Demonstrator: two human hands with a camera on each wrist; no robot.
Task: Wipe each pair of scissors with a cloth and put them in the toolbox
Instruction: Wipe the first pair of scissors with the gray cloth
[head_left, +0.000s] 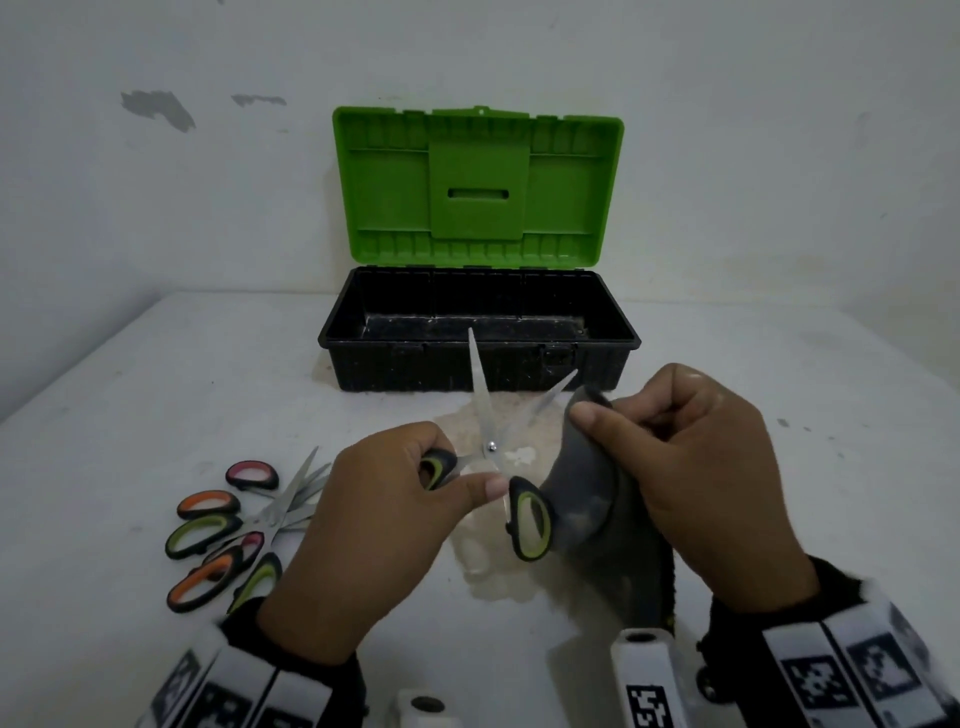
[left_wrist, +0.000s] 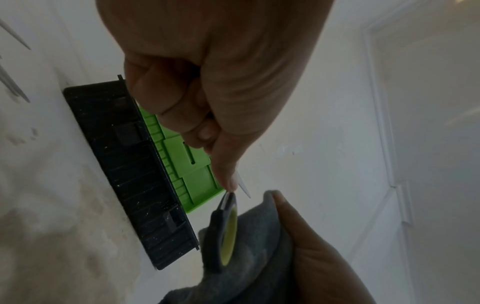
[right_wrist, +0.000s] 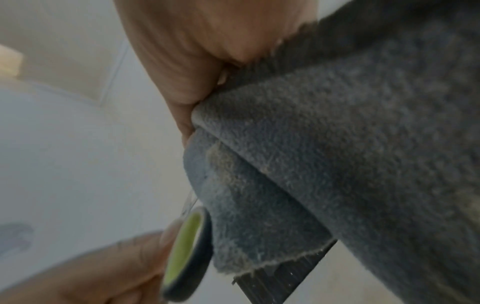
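My left hand (head_left: 395, 499) grips one black and lime handle of a pair of scissors (head_left: 488, 441), whose blades are spread apart above the table. The other handle (head_left: 530, 519) hangs free beside the grey cloth (head_left: 587, 493). My right hand (head_left: 691, 452) pinches that cloth round the tip of the right blade (head_left: 556, 392). In the left wrist view the lime handle (left_wrist: 230, 232) lies against the cloth (left_wrist: 254, 246). The right wrist view is filled by the cloth (right_wrist: 337, 154), with the handle (right_wrist: 185, 253) below. The toolbox (head_left: 480, 332) stands with its lid up behind, black tray bare.
Several more scissors (head_left: 228, 530) with pink, orange and lime handles lie in a heap on the white table at the left. The green lid (head_left: 478, 187) leans against the white wall. A stained patch (head_left: 488, 566) marks the table under my hands.
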